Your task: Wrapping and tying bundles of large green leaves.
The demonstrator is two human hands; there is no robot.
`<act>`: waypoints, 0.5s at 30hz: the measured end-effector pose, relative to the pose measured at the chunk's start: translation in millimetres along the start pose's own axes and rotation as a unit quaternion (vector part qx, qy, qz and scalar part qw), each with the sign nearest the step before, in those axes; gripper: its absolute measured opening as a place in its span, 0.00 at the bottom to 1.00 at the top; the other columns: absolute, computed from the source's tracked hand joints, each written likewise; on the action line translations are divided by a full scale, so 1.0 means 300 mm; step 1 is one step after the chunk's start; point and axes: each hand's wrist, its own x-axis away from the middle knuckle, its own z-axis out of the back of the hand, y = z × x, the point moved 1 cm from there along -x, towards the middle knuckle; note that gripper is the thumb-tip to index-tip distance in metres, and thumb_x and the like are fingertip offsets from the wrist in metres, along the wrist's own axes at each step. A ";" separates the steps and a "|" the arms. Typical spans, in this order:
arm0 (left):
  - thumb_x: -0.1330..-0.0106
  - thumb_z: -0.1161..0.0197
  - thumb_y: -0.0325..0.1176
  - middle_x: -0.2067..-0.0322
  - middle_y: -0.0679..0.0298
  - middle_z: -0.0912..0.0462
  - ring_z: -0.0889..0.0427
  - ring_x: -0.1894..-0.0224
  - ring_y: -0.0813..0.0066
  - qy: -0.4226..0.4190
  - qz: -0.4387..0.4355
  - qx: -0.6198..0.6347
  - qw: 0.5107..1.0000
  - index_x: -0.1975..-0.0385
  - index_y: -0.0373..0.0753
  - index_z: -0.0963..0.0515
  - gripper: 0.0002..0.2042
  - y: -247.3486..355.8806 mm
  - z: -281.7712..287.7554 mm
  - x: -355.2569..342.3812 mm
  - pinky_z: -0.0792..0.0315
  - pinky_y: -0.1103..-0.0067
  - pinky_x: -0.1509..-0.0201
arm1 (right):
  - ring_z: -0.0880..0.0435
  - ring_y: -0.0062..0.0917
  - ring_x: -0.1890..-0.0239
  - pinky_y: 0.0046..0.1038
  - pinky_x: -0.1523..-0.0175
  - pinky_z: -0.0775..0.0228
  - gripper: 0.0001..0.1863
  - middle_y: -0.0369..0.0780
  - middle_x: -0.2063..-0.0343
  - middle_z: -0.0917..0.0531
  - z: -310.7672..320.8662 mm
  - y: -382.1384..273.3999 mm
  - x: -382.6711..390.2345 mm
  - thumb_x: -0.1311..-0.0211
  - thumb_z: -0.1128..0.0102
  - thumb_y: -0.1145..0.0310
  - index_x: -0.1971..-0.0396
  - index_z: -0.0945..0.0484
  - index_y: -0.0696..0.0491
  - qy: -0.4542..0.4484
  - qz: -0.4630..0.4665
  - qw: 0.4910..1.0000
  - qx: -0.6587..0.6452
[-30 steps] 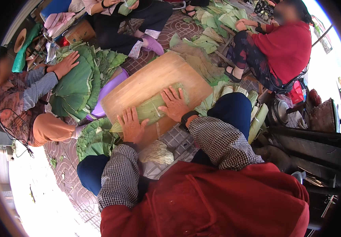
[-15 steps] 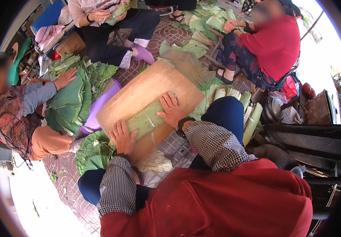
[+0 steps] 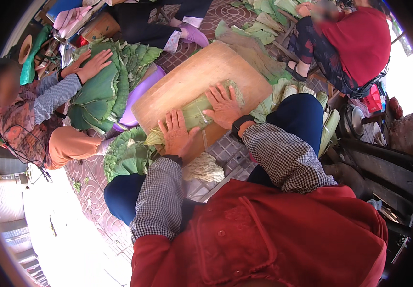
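My left hand point(image 3: 177, 134) lies open, fingers spread, on the lower left part of a long, pale green leaf bundle point(image 3: 196, 115) resting on a wooden board point(image 3: 182, 76). My right hand point(image 3: 223, 107) is also open and flat on that bundle, farther up and to the right; the surface under both palms is hidden. A thin pale strip crosses the bundle between my hands. Frilly green leaves point(image 3: 127, 153) lie just left of my left hand, and a pale fibrous bundle point(image 3: 204, 167) sits below the board.
A co-worker at left point(image 3: 19, 115) has both hands on big round leaves point(image 3: 91, 100) by a purple basin point(image 3: 137, 91). A person in red point(image 3: 355, 48) sits at upper right, another's legs at top. Leaf stacks point(image 3: 249, 52) lie beyond the board; a metal pot point(image 3: 355, 119) stands at right.
The view has shifted slightly, moving the scene in frame. My hands still press on the leaf bundle with little visible movement. The left co-worker's second hand has come into view on the round leaves.
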 end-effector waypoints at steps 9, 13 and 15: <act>0.34 0.47 0.62 0.29 0.47 0.46 0.50 0.26 0.48 0.001 -0.009 0.002 1.000 0.29 0.32 0.48 0.44 0.014 -0.019 -0.017 0.66 0.44 0.26 | 0.56 0.38 0.23 0.54 0.24 0.75 0.40 0.43 0.27 0.45 -0.039 0.018 0.015 0.32 0.55 0.42 0.29 0.43 0.54 0.033 0.020 0.999 -0.013; 0.35 0.46 0.61 0.29 0.47 0.45 0.49 0.26 0.49 0.002 -0.025 -0.001 1.000 0.29 0.32 0.48 0.44 0.006 -0.021 -0.010 0.64 0.44 0.27 | 0.55 0.38 0.23 0.54 0.24 0.75 0.40 0.43 0.27 0.45 -0.034 0.002 0.014 0.32 0.54 0.41 0.29 0.42 0.54 0.026 0.012 0.999 -0.022; 0.35 0.44 0.60 0.30 0.47 0.44 0.48 0.27 0.49 -0.041 0.022 0.018 0.999 0.29 0.33 0.49 0.44 0.008 -0.002 0.008 0.62 0.44 0.27 | 0.55 0.38 0.23 0.53 0.24 0.75 0.40 0.43 0.27 0.44 -0.028 0.007 0.019 0.33 0.54 0.41 0.29 0.42 0.54 0.016 0.000 0.999 -0.030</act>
